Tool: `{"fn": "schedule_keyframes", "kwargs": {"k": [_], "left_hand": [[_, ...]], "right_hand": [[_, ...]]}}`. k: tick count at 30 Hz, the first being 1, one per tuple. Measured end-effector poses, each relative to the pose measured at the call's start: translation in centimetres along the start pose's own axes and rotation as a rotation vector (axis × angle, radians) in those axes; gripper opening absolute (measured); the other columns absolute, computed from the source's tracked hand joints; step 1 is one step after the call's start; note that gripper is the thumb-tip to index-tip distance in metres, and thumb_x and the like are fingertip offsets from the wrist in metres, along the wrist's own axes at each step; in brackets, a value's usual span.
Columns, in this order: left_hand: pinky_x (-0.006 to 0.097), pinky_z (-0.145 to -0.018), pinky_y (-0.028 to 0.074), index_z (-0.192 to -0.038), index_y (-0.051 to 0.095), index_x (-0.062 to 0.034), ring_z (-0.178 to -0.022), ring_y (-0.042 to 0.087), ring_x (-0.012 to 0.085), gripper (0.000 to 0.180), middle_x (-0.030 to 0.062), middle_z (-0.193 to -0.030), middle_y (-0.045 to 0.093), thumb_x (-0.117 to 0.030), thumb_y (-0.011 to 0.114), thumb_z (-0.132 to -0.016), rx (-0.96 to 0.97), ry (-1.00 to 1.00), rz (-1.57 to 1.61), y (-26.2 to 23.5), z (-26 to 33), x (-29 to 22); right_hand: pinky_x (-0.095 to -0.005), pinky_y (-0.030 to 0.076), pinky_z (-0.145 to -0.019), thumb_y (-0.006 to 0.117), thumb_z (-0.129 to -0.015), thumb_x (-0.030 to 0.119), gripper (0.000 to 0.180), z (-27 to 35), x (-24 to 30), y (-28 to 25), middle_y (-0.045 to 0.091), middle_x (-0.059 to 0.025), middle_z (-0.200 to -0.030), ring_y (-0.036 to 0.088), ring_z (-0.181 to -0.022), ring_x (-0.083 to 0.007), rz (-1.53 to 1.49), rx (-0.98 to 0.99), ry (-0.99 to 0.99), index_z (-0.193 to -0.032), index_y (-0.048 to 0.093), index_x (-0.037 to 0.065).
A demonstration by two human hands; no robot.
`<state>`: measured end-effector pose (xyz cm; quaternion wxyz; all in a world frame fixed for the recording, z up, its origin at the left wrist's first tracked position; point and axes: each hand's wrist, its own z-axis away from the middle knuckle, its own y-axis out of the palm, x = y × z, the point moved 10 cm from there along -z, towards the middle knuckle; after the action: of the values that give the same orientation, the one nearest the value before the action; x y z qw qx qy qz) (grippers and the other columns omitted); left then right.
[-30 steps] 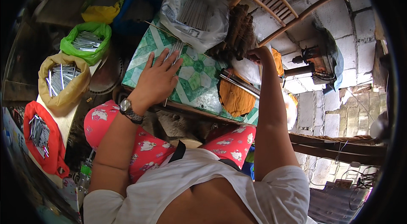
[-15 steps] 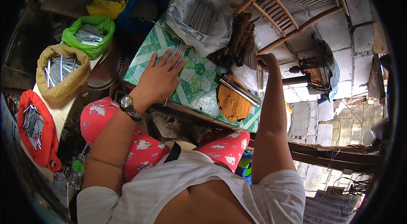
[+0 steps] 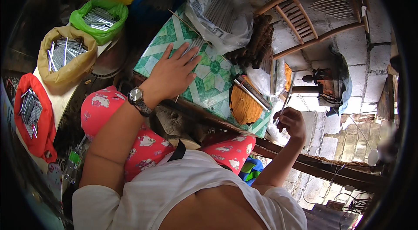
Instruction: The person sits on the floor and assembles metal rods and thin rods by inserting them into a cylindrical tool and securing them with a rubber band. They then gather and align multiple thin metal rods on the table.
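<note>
Metal rods (image 3: 31, 110) crowd the red bag (image 3: 51, 130) at your far left and the tan bag (image 3: 52, 77) beside it, both mouths wide, probably so you can reach straight in. Nearer you stands a clear bottle (image 3: 71, 172); any print on its green label is too small to read. The green bag (image 3: 78, 25), just beyond, is filled the same way.

Your left hand (image 3: 172, 73) lies flat over a few loose rods (image 3: 194, 47) on the green-patterned desk (image 3: 204, 81), its grip spread wide and closed round nothing, perhaps to stop them rolling. At the desk's far side, a clear plastic bag (image 3: 237, 34) holds many more; dark printed lettering shows on it, broken up by creases.

Farther right, metal tubes (image 3: 253, 93) rest across an orange cloth (image 3: 241, 109), which may cushion and steady them. Near the desk's right corner, your right hand (image 3: 291, 123) has its grip pinched on a thin rod (image 3: 286, 99), taken by its lower end and slanted upward, seemingly to leave most of its length free.
</note>
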<state>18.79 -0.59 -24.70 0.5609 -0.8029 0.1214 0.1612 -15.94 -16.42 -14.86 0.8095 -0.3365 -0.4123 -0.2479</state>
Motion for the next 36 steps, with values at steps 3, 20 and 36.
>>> {"fn": "schedule_keyframes", "kwargs": {"k": [3, 20, 36], "left_hand": [[0.054, -0.124, 0.018, -0.149, 0.048, -0.0095, -0.152, 0.026, 0.0301, 0.053, 0.0075, -0.162, 0.037, -0.03, 0.053, -0.1, 0.006, 0.003, -0.011, 0.0, -0.1, 0.0], [0.053, -0.125, 0.015, -0.149, 0.049, -0.0097, -0.153, 0.025, 0.0297, 0.059, 0.008, -0.162, 0.036, -0.046, 0.051, -0.102, 0.031, -0.039, 0.042, 0.3, -0.2, 0.3], [0.056, -0.124, 0.018, -0.149, 0.05, -0.0135, -0.152, 0.027, 0.0307, 0.055, 0.0103, -0.161, 0.037, -0.027, 0.05, -0.095, -0.005, -0.017, -0.009, 0.5, -0.1, 0.2]], "right_hand": [[-0.0276, 0.054, -0.051, 0.075, -0.085, 0.003, 0.013, -0.4, 0.4, 4.6, 0.07, -0.0095, -0.079, 0.066, -0.059, -0.0151, 0.079, 0.023, -0.021, -0.093, 0.069, -0.004], [-0.0273, 0.056, -0.049, 0.071, -0.094, 0.015, 0.025, -7.4, 0.1, 27.1, 0.069, -0.0103, -0.073, 0.069, -0.057, -0.0172, 0.036, 0.297, 0.142, -0.099, 0.067, -0.008], [-0.0322, 0.061, -0.059, 0.078, -0.08, 0.019, 0.026, -26.5, 19.0, 21.0, 0.074, -0.0157, -0.076, 0.074, -0.066, -0.0205, 0.918, -0.112, -0.253, -0.086, 0.072, -0.006]]}}
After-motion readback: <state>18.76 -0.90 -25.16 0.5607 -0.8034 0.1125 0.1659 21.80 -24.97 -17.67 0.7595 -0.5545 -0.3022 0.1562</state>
